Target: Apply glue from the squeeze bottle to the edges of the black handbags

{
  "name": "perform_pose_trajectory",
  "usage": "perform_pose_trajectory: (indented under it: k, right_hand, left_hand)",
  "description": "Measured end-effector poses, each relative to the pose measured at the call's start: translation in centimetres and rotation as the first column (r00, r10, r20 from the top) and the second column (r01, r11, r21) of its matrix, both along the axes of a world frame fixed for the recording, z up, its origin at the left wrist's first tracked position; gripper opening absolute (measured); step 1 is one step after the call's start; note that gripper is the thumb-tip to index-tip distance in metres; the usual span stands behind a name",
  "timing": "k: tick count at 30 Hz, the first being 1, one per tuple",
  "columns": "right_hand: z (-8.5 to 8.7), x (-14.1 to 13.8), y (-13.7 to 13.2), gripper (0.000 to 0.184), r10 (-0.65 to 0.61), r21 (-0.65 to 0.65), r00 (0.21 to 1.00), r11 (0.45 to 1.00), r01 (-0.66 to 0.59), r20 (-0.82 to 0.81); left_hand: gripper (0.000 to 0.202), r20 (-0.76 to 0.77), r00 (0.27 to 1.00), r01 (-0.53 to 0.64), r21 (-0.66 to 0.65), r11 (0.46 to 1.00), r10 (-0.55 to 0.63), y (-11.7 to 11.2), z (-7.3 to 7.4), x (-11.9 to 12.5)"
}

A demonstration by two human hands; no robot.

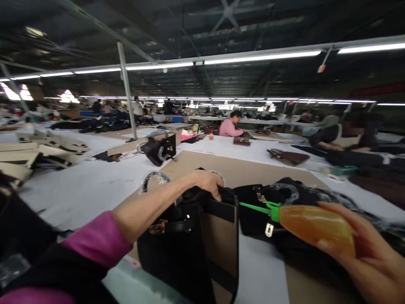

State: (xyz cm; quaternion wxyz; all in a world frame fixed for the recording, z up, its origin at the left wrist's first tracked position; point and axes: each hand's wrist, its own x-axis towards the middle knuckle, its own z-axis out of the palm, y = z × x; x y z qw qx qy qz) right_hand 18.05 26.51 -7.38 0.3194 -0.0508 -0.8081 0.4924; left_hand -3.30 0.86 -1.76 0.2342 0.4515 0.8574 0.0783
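A black handbag (171, 249) stands upright in front of me, its brown inner side facing right. My left hand (209, 182) reaches over the bag's top, fingers closed on its upper edge; the far fingers are hidden. A plastic-wrapped handle (155, 176) rises beside my forearm. In my right hand (363, 249) is a squeeze bottle (316, 221) of amber liquid, lying nearly level. Its thin green nozzle (256, 207) points left, with the tip close to the bag's open right edge. I cannot tell whether the tip touches.
Another black bag (253, 223) with a metal clasp lies just right. A dark bag (158, 150) sits farther back on the white table (79, 185). Cut pieces (53, 147) are piled at left. A person in pink (232, 126) and another person (344, 135) work across the table.
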Motion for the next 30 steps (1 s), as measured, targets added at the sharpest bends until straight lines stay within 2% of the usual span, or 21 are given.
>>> perform_pose_trajectory:
  k: [2,10,17,24,30]
  right_hand:
    - [0.6,0.2,0.4,0.064,0.009,-0.023,1.000,1.000,-0.009,-0.017]
    - [1.9,-0.4,-1.3,0.060,0.017,-0.039,0.999,0.999,-0.019,-0.040]
    - [1.2,-1.0,-0.8,0.051,0.075,0.065,0.993,0.995,-0.070,-0.086]
    - [1.8,-1.0,-1.6,0.044,0.093,0.066,0.989,0.994,-0.086,-0.112]
    - [0.9,-0.6,-1.3,0.046,0.137,0.071,0.988,0.989,-0.133,-0.066]
  left_hand:
    - [0.027,0.012,1.000,-0.006,-0.017,1.000,0.007,0.0,-0.2,0.2]
    - [0.026,0.034,0.999,-0.036,-0.020,0.999,0.037,0.5,-0.3,0.8]
    - [0.020,0.051,0.998,-0.035,0.008,0.999,0.035,0.6,-0.2,1.2]
    - [0.023,0.068,0.997,-0.026,0.013,1.000,0.025,0.6,-0.4,1.1]
    - [0.025,0.084,0.996,0.007,0.034,0.999,-0.010,0.7,-1.0,0.5]
